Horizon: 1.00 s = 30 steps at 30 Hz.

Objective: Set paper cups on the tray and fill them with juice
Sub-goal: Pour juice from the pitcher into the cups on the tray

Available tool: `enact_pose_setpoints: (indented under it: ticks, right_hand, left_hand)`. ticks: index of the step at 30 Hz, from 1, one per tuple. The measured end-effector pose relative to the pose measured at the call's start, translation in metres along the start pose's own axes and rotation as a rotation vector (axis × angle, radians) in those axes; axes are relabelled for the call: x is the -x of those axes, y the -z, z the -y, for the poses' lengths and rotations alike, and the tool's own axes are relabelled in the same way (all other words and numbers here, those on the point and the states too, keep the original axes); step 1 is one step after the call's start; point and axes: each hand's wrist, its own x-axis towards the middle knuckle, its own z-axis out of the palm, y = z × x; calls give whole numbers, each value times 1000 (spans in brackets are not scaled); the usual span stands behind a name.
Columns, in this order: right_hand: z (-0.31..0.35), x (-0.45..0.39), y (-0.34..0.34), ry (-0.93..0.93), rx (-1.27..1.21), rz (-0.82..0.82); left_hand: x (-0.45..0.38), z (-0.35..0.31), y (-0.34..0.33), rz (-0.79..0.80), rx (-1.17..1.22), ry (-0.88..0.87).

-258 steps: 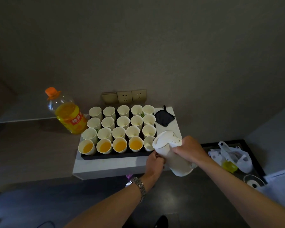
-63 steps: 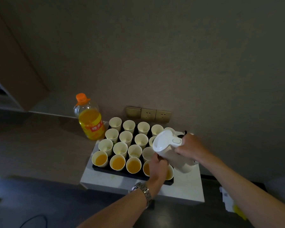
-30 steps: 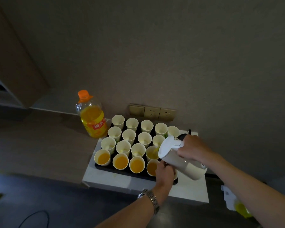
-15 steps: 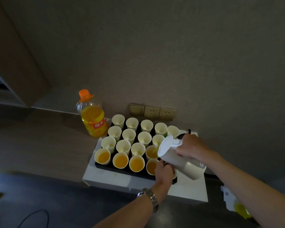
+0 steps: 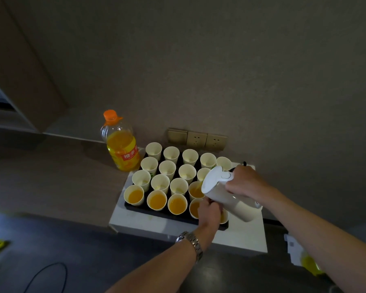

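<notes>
A black tray [image 5: 156,212] on a white table [image 5: 239,235] holds several white paper cups [image 5: 167,167] in rows. The front-row cups [image 5: 156,200] hold orange juice. My right hand [image 5: 244,182] grips the handle of a white kettle [image 5: 228,196], tilted with its spout over a second-row cup [image 5: 193,190] that holds juice. My left hand [image 5: 208,210] supports the kettle from below, over the front-right cups, hiding part of them. The back-row cups look empty.
A juice bottle [image 5: 122,144] with an orange cap stands left of the tray, about two-thirds full. Wall sockets [image 5: 197,138] sit behind the cups. A dark counter [image 5: 51,182] runs to the left. A black cable [image 5: 44,275] lies on the floor.
The kettle has moved from the front-right cup to the second-row cup behind it, which now holds juice. Both hands keep their hold on the kettle.
</notes>
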Motion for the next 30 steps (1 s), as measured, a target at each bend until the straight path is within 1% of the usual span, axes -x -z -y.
enact_pose_setpoints:
  ticks: [6, 10, 16, 22, 26, 30]
  right_hand:
    - [0, -1, -1, 10, 2, -51]
    - [2, -4, -2, 33, 18, -62]
    - [14, -4, -3, 47, 10, -87]
    - [30, 0, -1, 75, -11, -90]
    - [40, 0, -1, 100, 20, -82]
    - [49, -1, -2, 116, -14, -81]
  left_hand:
    - [5, -10, 5, -22, 23, 14]
    - [11, -17, 11, -7, 25, -31]
    - [10, -23, 24, -29, 27, -88]
    - [12, -31, 36, -65, 9, -107]
    - [14, -36, 43, -81, 13, -105]
    - [11, -35, 52, -91, 19, -96]
